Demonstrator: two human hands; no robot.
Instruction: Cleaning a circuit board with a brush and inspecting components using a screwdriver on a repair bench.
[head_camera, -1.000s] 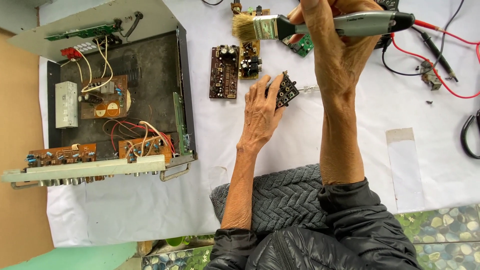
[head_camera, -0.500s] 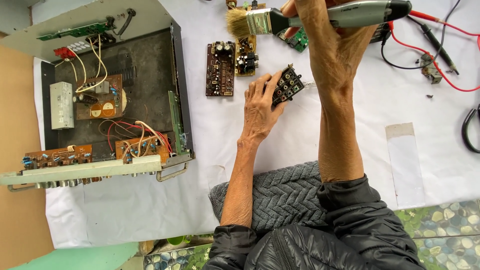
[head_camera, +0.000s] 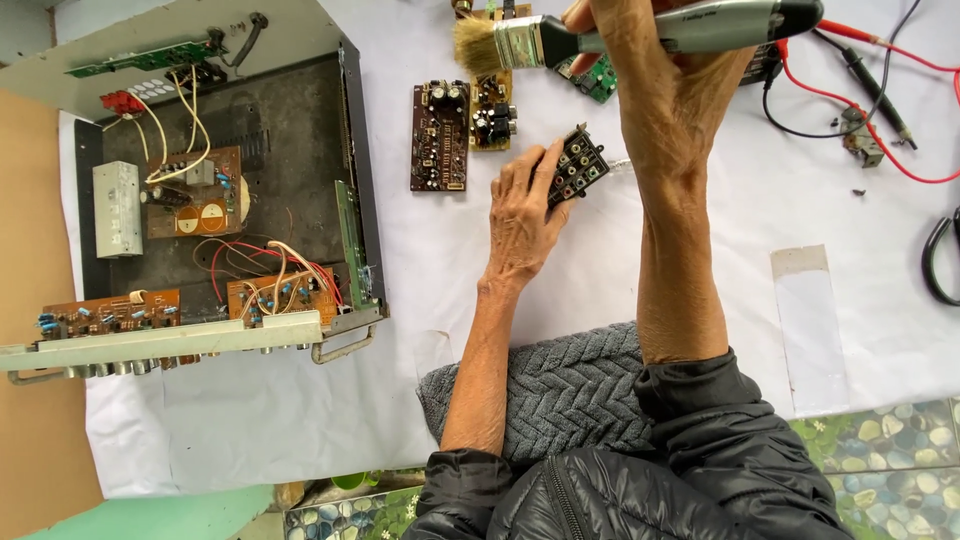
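Holding a small black connector block at its left edge, the left hand pinches it between thumb and fingers, tilted, just above the white-covered surface; against the frame a second earlier, the block sits a little higher and more turned toward the brush.

- Right hand: grip closed round the grey handle of a paintbrush, bristles pointing left over the upper boards. The brush has drifted slightly left and up since then, and stands apart from the block, so brushing contact reads as not yet made.
- Brown circuit board: flat, left of the block; a smaller board just beside it.
- Open amplifier chassis: far left, wiring exposed.
- Red and black test leads: upper right.
- Grey knitted cloth: under the forearms.
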